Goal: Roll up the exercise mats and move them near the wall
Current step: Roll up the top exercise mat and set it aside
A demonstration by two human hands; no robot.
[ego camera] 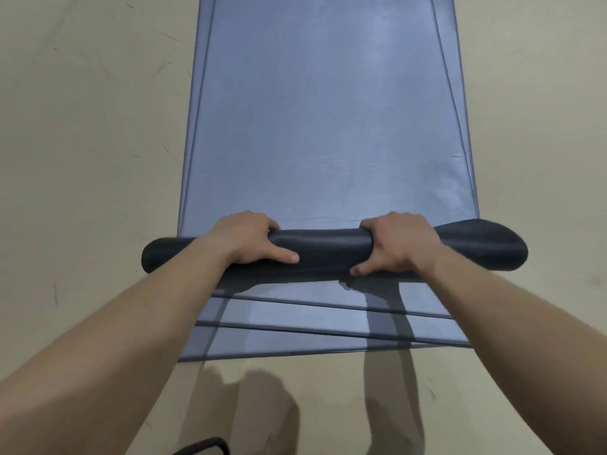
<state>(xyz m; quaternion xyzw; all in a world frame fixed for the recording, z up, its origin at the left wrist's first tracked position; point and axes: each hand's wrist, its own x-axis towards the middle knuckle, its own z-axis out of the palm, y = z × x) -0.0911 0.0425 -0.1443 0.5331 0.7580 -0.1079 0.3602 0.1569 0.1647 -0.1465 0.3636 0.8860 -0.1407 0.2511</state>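
1. One dark roll (328, 247), two grips: my left grip (244, 238) and right grip (399, 241) both clench around it.
2. It lies on the blue mat (328, 110) on the floor (82, 126); three mat edges (328, 326) show nearer me.
3. Its long axis runs left-right, across the mat.

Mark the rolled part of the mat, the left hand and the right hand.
rolled part of the mat (323, 247): head view, dark outer surface between the hands.
left hand (243, 239): head view, back of the hand.
right hand (400, 244): head view, back of the hand.
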